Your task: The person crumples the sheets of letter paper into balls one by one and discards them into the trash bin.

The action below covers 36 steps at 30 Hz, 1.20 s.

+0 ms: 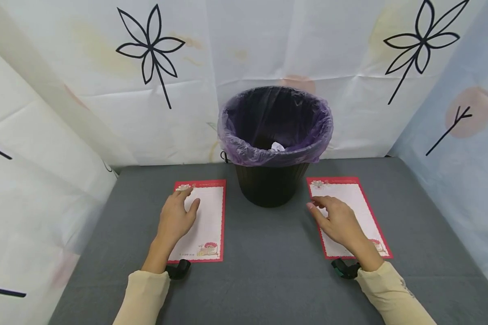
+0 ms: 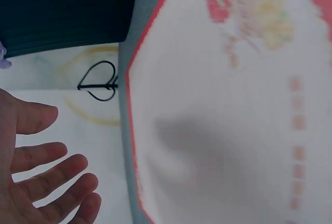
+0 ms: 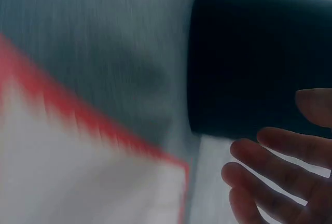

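Note:
In the head view my left hand (image 1: pixel 175 220) hovers over the left part of a red-bordered sheet of paper (image 1: pixel 208 216), thumb spread from the fingers. My right hand (image 1: pixel 338 222) is above a second red-bordered sheet (image 1: pixel 359 205), its fingers loosely bent. Neither hand holds anything. Seen from the left wrist, the left hand (image 2: pixel 49 169) has its fingers apart, with the sheet (image 2: pixel 218 105) beside it. In the right wrist view the right hand (image 3: pixel 285 175) is relaxed, and part of its sheet (image 3: pixel 78 172) shows at lower left.
Behind and between the sheets stands a black trash bin (image 1: pixel 268 187) with a purple bag (image 1: pixel 264 157) over its rim. Crumpled white paper (image 1: pixel 277 146) lies inside. The grey tabletop (image 1: pixel 264 280) meets a white patterned cloth (image 1: pixel 248 49) at the back and sides.

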Motion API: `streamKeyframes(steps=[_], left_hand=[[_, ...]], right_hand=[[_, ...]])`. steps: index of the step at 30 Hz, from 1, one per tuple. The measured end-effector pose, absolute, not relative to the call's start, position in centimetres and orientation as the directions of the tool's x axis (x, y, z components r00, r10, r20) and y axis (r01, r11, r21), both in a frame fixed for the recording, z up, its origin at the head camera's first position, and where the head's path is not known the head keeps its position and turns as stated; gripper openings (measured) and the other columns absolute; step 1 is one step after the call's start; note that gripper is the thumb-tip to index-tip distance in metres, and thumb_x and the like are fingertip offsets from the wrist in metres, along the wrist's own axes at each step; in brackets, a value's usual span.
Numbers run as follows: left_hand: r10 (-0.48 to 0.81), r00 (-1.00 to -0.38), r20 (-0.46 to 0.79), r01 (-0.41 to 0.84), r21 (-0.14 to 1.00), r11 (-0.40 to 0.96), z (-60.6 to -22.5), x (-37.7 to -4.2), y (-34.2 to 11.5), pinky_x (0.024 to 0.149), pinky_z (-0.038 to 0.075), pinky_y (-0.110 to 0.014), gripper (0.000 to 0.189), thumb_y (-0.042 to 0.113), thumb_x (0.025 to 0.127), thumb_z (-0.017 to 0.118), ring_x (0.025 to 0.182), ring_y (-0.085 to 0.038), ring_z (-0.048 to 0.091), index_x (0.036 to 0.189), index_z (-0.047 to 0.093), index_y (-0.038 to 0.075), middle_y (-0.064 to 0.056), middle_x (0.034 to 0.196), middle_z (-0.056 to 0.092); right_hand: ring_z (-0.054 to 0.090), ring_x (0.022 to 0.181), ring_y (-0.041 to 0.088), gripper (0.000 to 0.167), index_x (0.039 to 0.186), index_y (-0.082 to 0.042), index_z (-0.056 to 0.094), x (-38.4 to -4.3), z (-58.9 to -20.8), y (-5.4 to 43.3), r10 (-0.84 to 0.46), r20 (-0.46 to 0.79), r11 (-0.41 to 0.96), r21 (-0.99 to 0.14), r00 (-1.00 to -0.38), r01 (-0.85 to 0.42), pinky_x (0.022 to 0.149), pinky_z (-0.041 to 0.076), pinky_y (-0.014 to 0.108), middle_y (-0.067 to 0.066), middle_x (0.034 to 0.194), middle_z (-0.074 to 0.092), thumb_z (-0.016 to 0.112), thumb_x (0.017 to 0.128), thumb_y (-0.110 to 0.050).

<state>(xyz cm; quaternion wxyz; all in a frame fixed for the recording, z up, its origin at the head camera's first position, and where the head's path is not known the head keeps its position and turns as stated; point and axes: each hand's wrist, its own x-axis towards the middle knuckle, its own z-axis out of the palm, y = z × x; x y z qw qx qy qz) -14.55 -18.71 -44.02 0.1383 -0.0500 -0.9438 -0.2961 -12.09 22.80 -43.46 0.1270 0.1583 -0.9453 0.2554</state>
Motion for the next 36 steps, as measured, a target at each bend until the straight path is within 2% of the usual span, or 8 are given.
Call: streamKeyframes(steps=[6, 12, 18, 23, 28, 36], left_hand=[[-0.048, -0.975, 0.217, 0.086, 0.568, 0.819, -44.9, -14.0, -20.0, 0.098, 0.043, -0.065, 0.045, 0.017, 0.096, 0.067, 0.121, -0.048, 0.053, 0.133, 0.061, -0.008, -0.030, 0.131, 0.059], [-0.096, -0.981, 0.171, 0.018, 0.565, 0.825, -45.6, -13.9, -21.4, 0.099, 0.042, -0.066, 0.046, 0.016, 0.095, 0.067, 0.122, -0.051, 0.050, 0.133, 0.060, -0.009, -0.034, 0.132, 0.055], [-0.123, -0.986, 0.111, -0.038, 0.576, 0.817, -46.1, -13.6, -22.7, 0.099, 0.041, -0.066, 0.052, 0.016, 0.094, 0.067, 0.123, -0.053, 0.047, 0.135, 0.055, -0.013, -0.036, 0.135, 0.050], [-0.129, -0.990, 0.065, -0.067, 0.584, 0.809, -46.3, -13.4, -23.5, 0.098, 0.041, -0.067, 0.058, 0.018, 0.093, 0.068, 0.123, -0.055, 0.046, 0.137, 0.051, -0.015, -0.039, 0.135, 0.047], [-0.133, -0.990, 0.039, -0.085, 0.588, 0.804, -46.2, -13.4, -24.0, 0.098, 0.040, -0.068, 0.063, 0.020, 0.092, 0.071, 0.122, -0.055, 0.045, 0.138, 0.049, -0.015, -0.040, 0.133, 0.048], [-0.181, -0.981, -0.068, -0.183, 0.630, 0.755, -46.1, -13.6, -24.2, 0.087, 0.049, -0.059, 0.066, 0.022, 0.091, 0.075, 0.111, -0.047, 0.053, 0.139, 0.048, -0.015, -0.035, 0.122, 0.054]], right_hand=[[0.069, 0.091, 0.023, 0.024, 0.111, -0.003, 0.075, -11.2, -45.2, 19.3, -0.291, 0.308, 0.763, -0.496, -0.906, -0.413, 0.079, 0.055, 0.047, 0.005, 0.102, 0.073, 0.072, 0.095, -0.020], [0.068, 0.093, 0.020, 0.027, 0.114, -0.004, 0.074, -10.7, -46.0, 15.8, -0.318, 0.276, 0.735, -0.532, -0.907, -0.420, 0.080, 0.056, 0.043, 0.004, 0.104, 0.072, 0.075, 0.092, -0.019], [0.065, 0.096, 0.021, 0.031, 0.119, -0.003, 0.072, -10.7, -46.5, 12.7, -0.357, 0.230, 0.710, -0.563, -0.905, -0.423, 0.082, 0.055, 0.042, 0.006, 0.109, 0.070, 0.076, 0.093, -0.018], [0.062, 0.097, 0.023, 0.033, 0.120, -0.001, 0.070, -11.3, -46.8, 10.4, -0.393, 0.222, 0.699, -0.558, -0.892, -0.447, 0.083, 0.053, 0.043, 0.007, 0.106, 0.068, 0.075, 0.093, -0.018], [0.057, 0.095, 0.025, 0.036, 0.122, 0.001, 0.068, -12.4, -46.6, 8.3, -0.383, 0.170, 0.694, -0.595, -0.908, -0.405, 0.084, 0.050, 0.044, 0.008, 0.104, 0.064, 0.074, 0.095, -0.022], [0.051, 0.097, 0.028, 0.049, 0.125, 0.002, 0.067, -13.6, -46.5, 5.1, -0.301, 0.056, 0.701, -0.664, -0.952, -0.261, 0.088, 0.044, 0.048, 0.011, 0.105, 0.058, 0.077, 0.091, -0.031]])
